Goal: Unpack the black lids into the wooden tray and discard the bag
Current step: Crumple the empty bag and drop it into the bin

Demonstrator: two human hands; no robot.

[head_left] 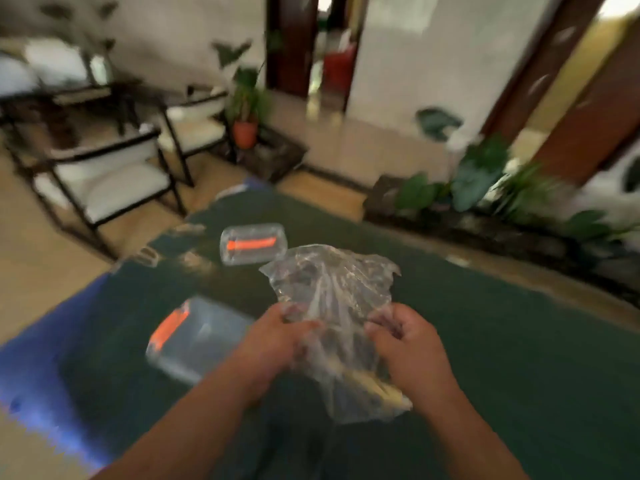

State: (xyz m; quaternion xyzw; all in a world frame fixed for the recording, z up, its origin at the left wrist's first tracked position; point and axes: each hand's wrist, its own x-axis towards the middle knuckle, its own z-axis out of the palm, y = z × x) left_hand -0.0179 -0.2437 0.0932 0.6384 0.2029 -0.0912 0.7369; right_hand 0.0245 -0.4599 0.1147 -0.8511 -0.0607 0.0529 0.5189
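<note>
While the whole view is smeared by motion blur, a dark green table (pixel 485 341) fills the lower part of it, and every place here is given from that table. Above its middle, the left hand (pixel 277 341) and the right hand (pixel 412 348) both have their fingers curled closed on a crumpled clear plastic bag (pixel 332 306), which they hold raised off the green surface between them. Dark shapes show through the plastic, but I cannot tell whether they are lids. A pale wooden edge (pixel 377 389) shows through the bag's lower end, near the right wrist; what it belongs to is unclear. On the table to the left of the hands lies a clear box with an orange strip (pixel 194 337), and farther back on the table sits a second clear box with an orange strip (pixel 252 242). Beyond the table's far left edge stand white-cushioned chairs (pixel 114 178) on a tan floor. Behind the table's far edge a potted plant (pixel 246 109) stands by a white wall, and leafy green plants (pixel 485 174) grow in a low bed past the table's right side.
</note>
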